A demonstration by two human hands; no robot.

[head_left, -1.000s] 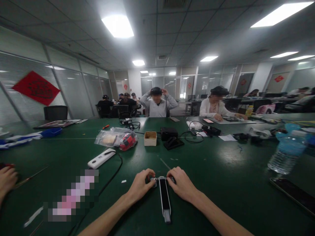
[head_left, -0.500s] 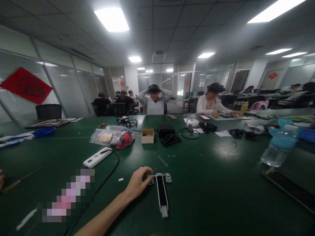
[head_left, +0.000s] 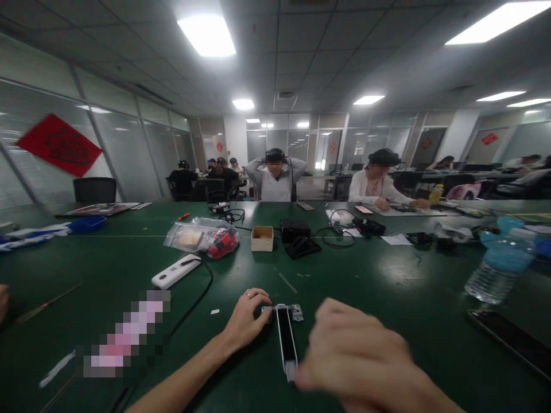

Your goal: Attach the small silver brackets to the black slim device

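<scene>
Slim black-and-white bar lay lengthwise, near to far, its metal bracket at the far end. Left hand was nearer, fingers curled closed on the bracket's left end. Right hand blurred just right, its fingers unclear.

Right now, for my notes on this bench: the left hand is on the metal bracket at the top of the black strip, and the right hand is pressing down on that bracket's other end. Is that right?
Not quite: the right hand is not pressing on the metal bracket. The head view shows it raised, blurred and near the camera. The left hand is on the bracket at the top of the black strip, as you said.
</scene>
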